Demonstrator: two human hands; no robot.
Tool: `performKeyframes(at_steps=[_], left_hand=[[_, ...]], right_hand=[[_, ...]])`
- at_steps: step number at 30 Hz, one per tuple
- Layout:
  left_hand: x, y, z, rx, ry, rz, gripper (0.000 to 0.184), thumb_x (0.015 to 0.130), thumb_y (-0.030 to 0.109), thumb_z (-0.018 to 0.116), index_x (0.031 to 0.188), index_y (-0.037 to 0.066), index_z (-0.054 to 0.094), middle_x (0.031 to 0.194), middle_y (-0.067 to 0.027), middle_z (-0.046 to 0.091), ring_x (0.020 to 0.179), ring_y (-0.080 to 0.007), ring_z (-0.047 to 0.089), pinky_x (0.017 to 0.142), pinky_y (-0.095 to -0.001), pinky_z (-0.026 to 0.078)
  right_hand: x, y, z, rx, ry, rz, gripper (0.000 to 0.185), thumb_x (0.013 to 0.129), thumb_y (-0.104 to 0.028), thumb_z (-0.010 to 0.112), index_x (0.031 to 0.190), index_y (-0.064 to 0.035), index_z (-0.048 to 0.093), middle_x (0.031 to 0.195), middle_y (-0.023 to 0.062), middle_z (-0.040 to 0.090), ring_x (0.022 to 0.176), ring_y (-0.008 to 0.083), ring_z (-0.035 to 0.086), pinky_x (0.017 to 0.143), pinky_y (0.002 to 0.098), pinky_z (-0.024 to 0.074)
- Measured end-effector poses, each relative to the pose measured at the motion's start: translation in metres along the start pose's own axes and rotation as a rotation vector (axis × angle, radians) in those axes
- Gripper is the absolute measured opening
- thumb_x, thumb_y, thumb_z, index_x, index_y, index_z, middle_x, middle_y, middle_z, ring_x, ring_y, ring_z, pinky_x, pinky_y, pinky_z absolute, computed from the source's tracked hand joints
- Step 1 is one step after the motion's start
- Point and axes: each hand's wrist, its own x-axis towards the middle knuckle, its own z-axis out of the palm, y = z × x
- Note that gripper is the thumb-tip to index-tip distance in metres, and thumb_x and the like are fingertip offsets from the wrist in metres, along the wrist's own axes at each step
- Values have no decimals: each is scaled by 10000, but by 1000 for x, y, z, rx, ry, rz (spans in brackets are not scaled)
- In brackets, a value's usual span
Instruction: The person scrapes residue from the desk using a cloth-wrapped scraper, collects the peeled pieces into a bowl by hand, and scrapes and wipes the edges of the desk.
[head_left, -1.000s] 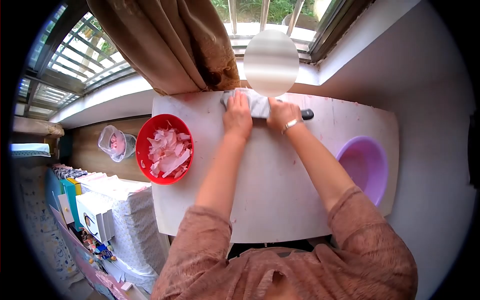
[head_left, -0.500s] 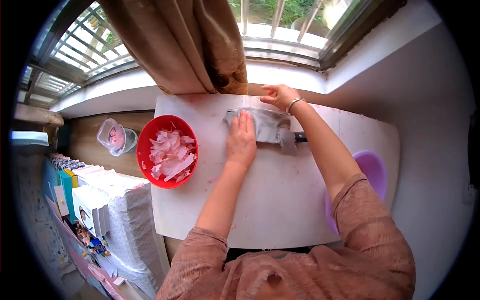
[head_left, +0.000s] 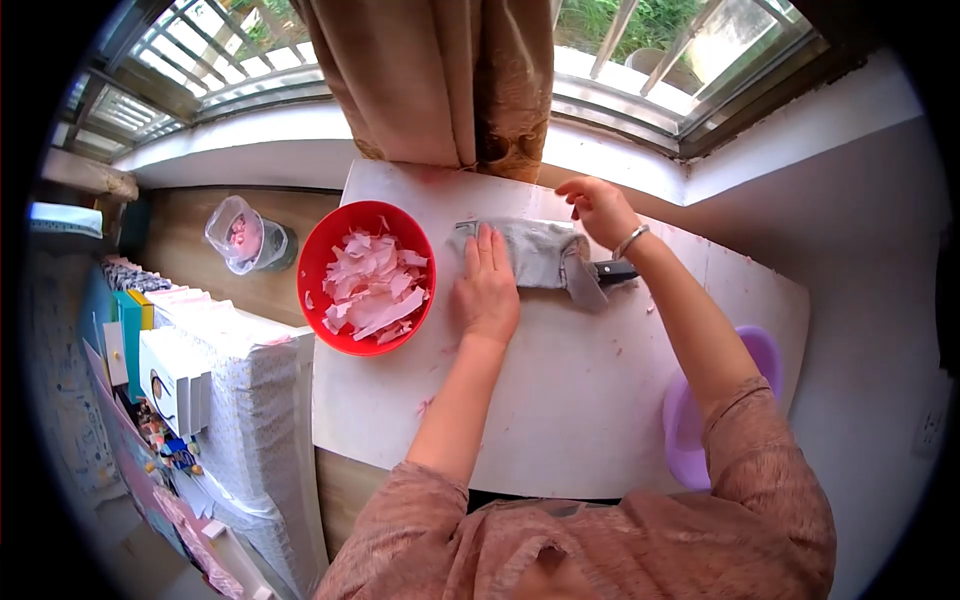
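Note:
A knife with a black handle (head_left: 617, 271) lies on the white table, and a grey cloth (head_left: 545, 255) is draped over most of its blade. A sliver of blade edge shows at the cloth's upper left. My left hand (head_left: 489, 290) lies flat on the left end of the cloth, fingers stretched out. Above and beyond the handle, my right hand (head_left: 605, 212) is raised off the table, its fingers loosely bent and apart with nothing in them. A red bowl (head_left: 310, 310) of thin pinkish-white shreds (head_left: 375, 285) stands left of my left hand.
A purple basin (head_left: 685, 440) sits at the table's right side, partly behind my right arm. Small pink scraps dot the white table (head_left: 560, 400). Left of the table are a lined bin (head_left: 262, 245) and a cloth-covered surface (head_left: 245, 400). A curtain (head_left: 430, 80) hangs at the far edge.
My view has shifted, so the table, bowl and bin sit differently in frame. My left hand stays on the cloth. My right hand's fingers have curled more, still above the handle.

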Motion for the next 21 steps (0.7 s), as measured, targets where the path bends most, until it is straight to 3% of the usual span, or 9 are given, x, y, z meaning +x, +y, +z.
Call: performKeyframes(at_steps=[1,3,5,8,10,11,13,15,21], left_hand=[[-1,-2,-1,1,4,-11,463,762,25,460,1223,3,418,1316,-91,383,1175,-267,374,689,-337,475],[0,-3,-2,-84,50,-66,496,730,-16,455,1223,33,419,1313,-78,385,1172,-282,383,796,-380,437],[-4,-2,-6,-83,49,-88,492,729,-19,450,1218,37,423,1315,-74,384,1173,-286,380,808,-392,426],[-11,-10,-7,-73,72,-81,481,728,-19,444,1205,44,439,1309,-64,393,1168,-285,386,810,-404,416],[-15,-16,-4,-63,97,-56,473,727,-15,442,1196,47,450,1302,-58,405,1162,-279,396,799,-404,418],[-17,-18,-1,-46,140,-24,466,721,-13,446,1182,50,467,1285,-53,425,1149,-269,410,787,-391,420],[-17,-21,2,-29,184,3,460,715,-12,450,1169,53,484,1269,-47,445,1137,-259,424,776,-378,422],[-17,-21,3,-33,219,8,444,707,-2,458,1144,61,511,1241,-37,477,1113,-238,445,761,-355,422],[-17,-23,3,-39,247,6,432,704,27,468,1130,66,529,1230,-34,489,1082,-233,464,816,-344,398]], right_hand=[[-2,-8,5,-126,20,-174,222,746,75,497,898,-28,621,808,95,584,699,154,593,654,259,482],[12,-22,21,-98,-72,-184,211,740,53,506,885,-37,630,821,117,586,736,199,600,678,282,483],[38,-30,47,-236,-50,-298,187,720,-18,548,872,-65,647,875,161,585,828,303,577,763,348,470],[74,-36,89,-184,-8,-300,163,702,-103,593,849,-66,653,913,153,589,838,308,570,764,366,463],[94,-34,111,-314,81,-462,268,697,-229,640,918,-77,640,887,152,612,801,278,598,733,322,474],[100,-33,114,-308,79,-464,268,697,-229,640,918,-77,640,887,152,612,801,278,598,733,322,474],[107,-40,107,-156,-114,-234,254,700,-237,626,899,-80,643,869,145,626,792,260,606,726,310,475],[113,-42,106,-154,-148,-202,235,711,-241,625,877,-75,646,835,130,631,760,251,610,707,305,476],[110,-36,111,-172,61,-258,212,746,-226,581,882,-76,647,825,126,633,723,224,612,653,304,474]])
